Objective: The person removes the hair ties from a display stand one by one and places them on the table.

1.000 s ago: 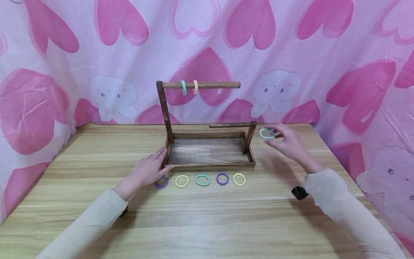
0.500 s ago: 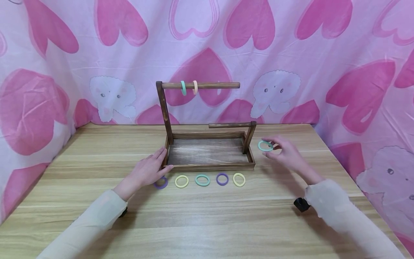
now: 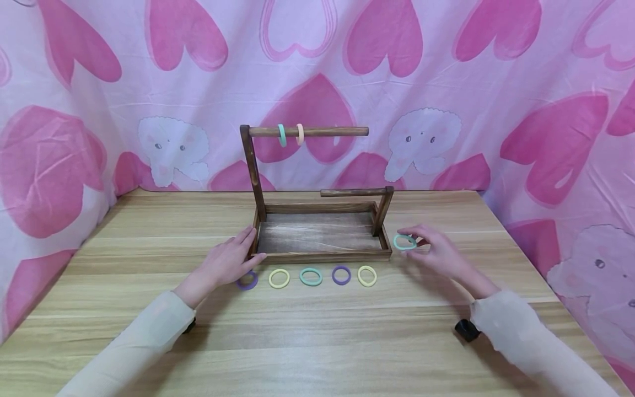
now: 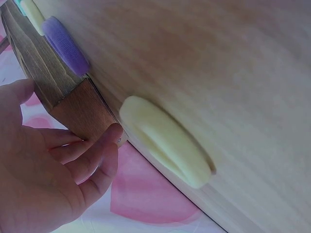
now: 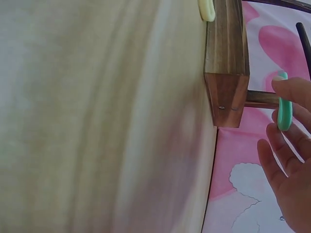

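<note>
Pinching green ring (image 3: 404, 242), right hand (image 3: 436, 252) just beside tray's (image 3: 322, 256) right edge, seemingly apart

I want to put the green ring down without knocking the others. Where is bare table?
Bare: right of the wooden stand under the right hand, and the wide front strip. Crowded: the ring row along the stand's front, by the left hand.

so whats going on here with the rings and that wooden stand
A person sits at a wooden table with a wooden stand. The right hand pinches a mint green ring just right of the stand's base. The left hand rests on the stand's front left corner. Two rings hang on the top bar; five more lie in a row in front.
</note>
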A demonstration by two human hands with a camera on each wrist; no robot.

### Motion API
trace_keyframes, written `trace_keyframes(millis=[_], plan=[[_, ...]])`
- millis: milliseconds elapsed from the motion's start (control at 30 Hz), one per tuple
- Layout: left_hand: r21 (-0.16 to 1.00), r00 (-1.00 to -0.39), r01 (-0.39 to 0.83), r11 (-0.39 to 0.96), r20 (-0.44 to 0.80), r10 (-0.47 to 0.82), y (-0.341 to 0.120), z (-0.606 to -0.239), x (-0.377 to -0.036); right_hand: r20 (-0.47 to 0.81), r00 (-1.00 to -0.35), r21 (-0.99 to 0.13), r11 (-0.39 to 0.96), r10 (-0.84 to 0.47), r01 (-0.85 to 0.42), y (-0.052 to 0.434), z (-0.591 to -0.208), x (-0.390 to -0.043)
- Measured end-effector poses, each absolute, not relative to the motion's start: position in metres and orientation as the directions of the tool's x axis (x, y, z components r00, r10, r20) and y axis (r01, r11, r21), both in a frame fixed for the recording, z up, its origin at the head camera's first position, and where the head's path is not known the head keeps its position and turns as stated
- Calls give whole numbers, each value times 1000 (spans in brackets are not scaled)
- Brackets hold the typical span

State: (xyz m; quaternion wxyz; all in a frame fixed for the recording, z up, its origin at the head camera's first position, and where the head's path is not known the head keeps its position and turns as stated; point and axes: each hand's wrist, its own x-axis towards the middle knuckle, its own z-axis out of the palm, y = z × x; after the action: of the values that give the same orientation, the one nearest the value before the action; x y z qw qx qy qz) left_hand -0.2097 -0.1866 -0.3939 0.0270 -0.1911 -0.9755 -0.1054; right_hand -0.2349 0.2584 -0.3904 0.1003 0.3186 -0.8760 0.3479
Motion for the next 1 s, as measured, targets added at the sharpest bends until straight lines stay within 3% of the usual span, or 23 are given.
trace_keyframes(millis=[500,1000], plan=[[182,-926,377,908,78,369,-186,-392,-208,306,-781,-591,535,-544,-604,260,-404,-217],[182,-927,375,909,69,368,-186,-391,-208,232,-736,-625,483,-636,-614,260,-413,-213]])
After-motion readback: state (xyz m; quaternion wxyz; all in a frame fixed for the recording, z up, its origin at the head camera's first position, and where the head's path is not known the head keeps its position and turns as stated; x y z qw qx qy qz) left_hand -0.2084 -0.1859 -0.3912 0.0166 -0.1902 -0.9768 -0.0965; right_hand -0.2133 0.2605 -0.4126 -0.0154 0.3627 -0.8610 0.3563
